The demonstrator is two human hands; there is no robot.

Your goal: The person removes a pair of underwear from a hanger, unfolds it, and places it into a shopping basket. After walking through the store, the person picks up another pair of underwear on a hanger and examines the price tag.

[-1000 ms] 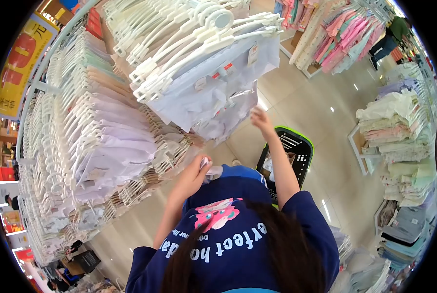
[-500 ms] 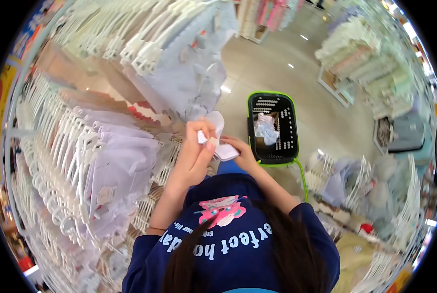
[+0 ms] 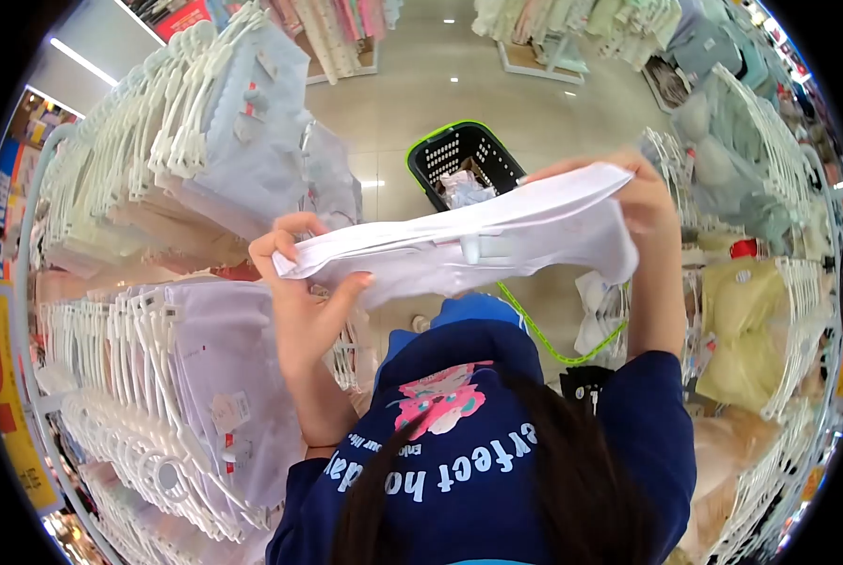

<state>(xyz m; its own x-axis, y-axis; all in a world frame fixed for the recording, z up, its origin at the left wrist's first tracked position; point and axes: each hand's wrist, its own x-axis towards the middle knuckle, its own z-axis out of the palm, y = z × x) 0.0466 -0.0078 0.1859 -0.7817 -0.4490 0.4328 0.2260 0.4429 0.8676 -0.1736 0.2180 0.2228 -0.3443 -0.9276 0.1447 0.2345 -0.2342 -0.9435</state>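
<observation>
A pale, whitish-lavender pair of underpants (image 3: 440, 250) is stretched wide in front of my chest, its waistband running between both hands. My left hand (image 3: 299, 282) pinches one end of the band, thumb below and fingers curled over the top. The opposite end is gripped by my right hand (image 3: 643, 193), raised a little higher and slightly blurred. A small light label shows inside the fabric near the middle. Beyond the cloth, a black basket with a green rim (image 3: 464, 155) stands on the floor with some pale clothing (image 3: 467, 188) in it.
At my left, racks hold lavender garments (image 3: 228, 377) and light-blue garments (image 3: 252, 122) on white hangers. On the right hang yellow garments (image 3: 746, 334) and grey-green garments (image 3: 742, 179). The basket's green handle (image 3: 558, 353) reaches toward my legs. More clothing stands (image 3: 544, 61) line the tiled aisle ahead.
The underpants were bunched between my close-set hands; now they are spread out wide. My right hand has moved right and upward, my left hand leftward. The view has shifted, with the basket higher in it.
</observation>
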